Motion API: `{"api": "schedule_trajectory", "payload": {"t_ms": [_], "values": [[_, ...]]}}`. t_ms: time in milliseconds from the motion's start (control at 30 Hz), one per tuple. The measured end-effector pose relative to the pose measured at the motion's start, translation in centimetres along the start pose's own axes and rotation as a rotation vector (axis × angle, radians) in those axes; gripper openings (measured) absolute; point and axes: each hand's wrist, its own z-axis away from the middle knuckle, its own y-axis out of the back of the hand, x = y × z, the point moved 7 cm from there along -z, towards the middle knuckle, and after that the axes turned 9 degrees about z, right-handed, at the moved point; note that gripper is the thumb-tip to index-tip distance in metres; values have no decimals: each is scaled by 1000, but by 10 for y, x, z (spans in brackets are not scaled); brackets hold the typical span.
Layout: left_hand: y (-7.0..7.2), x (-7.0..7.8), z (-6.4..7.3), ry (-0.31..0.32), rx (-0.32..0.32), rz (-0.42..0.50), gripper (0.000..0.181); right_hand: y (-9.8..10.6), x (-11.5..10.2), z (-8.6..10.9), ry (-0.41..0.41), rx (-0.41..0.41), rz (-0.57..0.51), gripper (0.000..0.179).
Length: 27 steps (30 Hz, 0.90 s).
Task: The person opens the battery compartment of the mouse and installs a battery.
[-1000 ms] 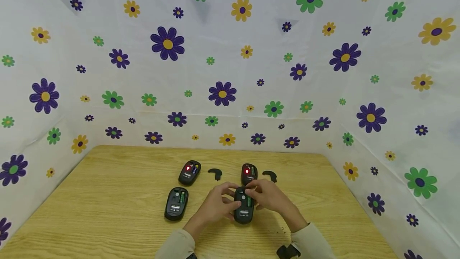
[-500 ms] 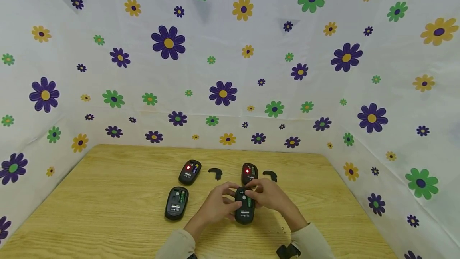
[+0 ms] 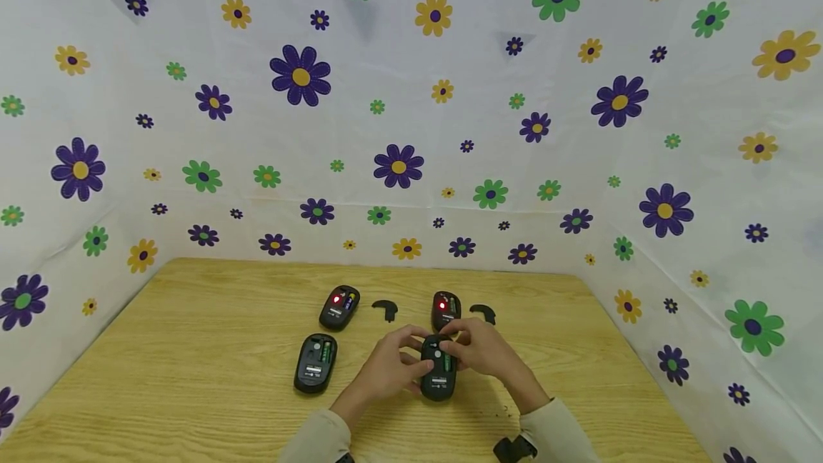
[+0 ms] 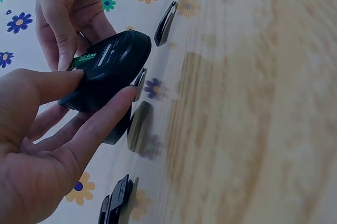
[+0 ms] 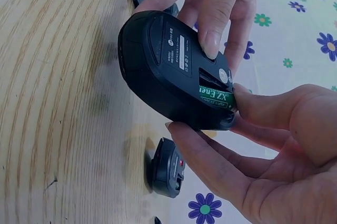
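Note:
A black computer mouse [image 3: 439, 387] is held underside up between both hands, lifted off the table. My left hand [image 3: 388, 364] grips its left side, thumb on the underside and fingers beneath. Its battery bay lies uncovered, with a green battery [image 5: 215, 97] inside. My right hand [image 3: 479, 350] holds the mouse's far right end; in the right wrist view the thumb presses at the battery's end while the index finger supports the shell from the other side.
Behind the hands, a mouse [image 3: 445, 310] and another mouse [image 3: 334, 316] lie underside up with red lights on. An unlit mouse [image 3: 315, 370] lies at left. Black battery covers, one left [image 3: 387, 308] and one right [image 3: 484, 312], rest beside the lit mice. Patterned cloth [image 3: 398, 91] surrounds the wooden table.
The held mouse has shifted very slightly to the right. Both hands keep almost the same grip, and the other things lie as before.

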Motion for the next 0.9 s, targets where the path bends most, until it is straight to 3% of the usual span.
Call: {"api": "schedule_trajectory", "payload": {"t_ms": [900], "values": [[-2,2,0,-2,-7,-6,43,2,-4,0,-28,63,113,21]]}}
